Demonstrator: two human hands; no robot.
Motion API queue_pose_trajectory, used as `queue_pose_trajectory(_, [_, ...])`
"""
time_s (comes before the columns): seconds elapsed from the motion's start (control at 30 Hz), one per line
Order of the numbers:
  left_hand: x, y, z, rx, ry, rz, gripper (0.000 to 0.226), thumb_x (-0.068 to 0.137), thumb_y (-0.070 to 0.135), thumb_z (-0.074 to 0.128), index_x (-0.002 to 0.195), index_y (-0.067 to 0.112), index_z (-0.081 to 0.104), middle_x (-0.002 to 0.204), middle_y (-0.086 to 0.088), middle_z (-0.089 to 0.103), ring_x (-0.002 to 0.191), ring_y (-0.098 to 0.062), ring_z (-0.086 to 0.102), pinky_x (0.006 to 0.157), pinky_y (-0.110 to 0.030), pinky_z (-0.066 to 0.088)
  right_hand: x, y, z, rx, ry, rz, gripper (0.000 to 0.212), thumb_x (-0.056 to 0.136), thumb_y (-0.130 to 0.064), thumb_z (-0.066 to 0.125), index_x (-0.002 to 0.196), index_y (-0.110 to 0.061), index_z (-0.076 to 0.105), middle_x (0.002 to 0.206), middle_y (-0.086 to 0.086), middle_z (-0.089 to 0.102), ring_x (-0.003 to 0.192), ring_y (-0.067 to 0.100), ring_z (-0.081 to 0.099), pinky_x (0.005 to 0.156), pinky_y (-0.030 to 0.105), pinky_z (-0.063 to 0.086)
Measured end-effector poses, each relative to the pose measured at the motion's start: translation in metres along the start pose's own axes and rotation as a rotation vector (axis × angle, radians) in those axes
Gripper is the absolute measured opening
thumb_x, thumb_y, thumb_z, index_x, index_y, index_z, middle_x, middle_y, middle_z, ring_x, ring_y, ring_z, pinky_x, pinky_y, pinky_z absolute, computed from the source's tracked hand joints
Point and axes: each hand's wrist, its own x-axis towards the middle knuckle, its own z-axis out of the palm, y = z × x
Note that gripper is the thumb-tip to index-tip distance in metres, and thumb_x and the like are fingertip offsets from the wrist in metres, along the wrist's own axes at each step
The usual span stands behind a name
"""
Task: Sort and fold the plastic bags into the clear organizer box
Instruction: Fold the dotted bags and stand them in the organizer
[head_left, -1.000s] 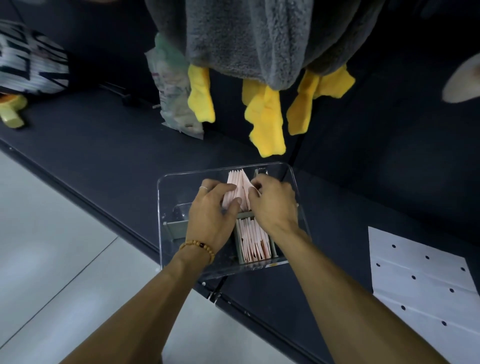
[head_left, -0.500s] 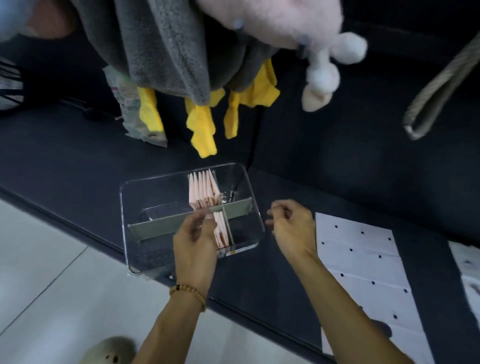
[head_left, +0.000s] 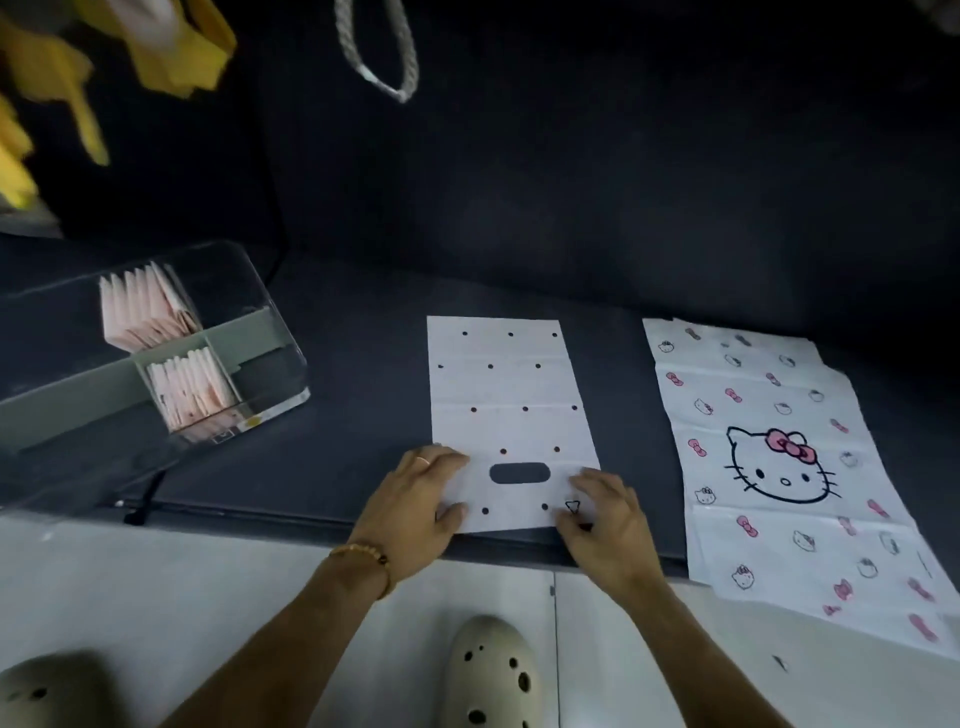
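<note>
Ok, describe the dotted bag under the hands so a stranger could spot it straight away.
On the dark grey surface, right of the clear organizer box, two flat white plastic bags lie side by side. The white black-dotted plastic bag is the left one, near end under both hands. Its neighbour, the cartoon-cat printed bag, has pink bows.

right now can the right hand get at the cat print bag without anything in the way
Probably yes. The right hand rests on the near edge of the polka dot bag, and the cat print bag lies flat just to its right with only bare dark surface between them. Nothing covers it.
</note>
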Motion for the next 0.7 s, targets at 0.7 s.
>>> queue_pose_trajectory(0.7, [0.022, -0.014, -0.05, -0.452, 0.074, -0.206, 0.017, 0.092, 0.01, 0.055, 0.075, 0.016, 0.056, 0.075, -0.002, 0.06, 0.072, -0.018, 0.054, 0.07, -0.03, 0.042, 0.007, -0.031, -0.025, -0.025, -0.11, -0.29, 0.069, 0.077, -0.043, 0.072, 0.138, -0.033, 0.041, 0.136, -0.015, 0.053, 0.122, 0.012, 0.052, 0.103, 0.03, 0.043])
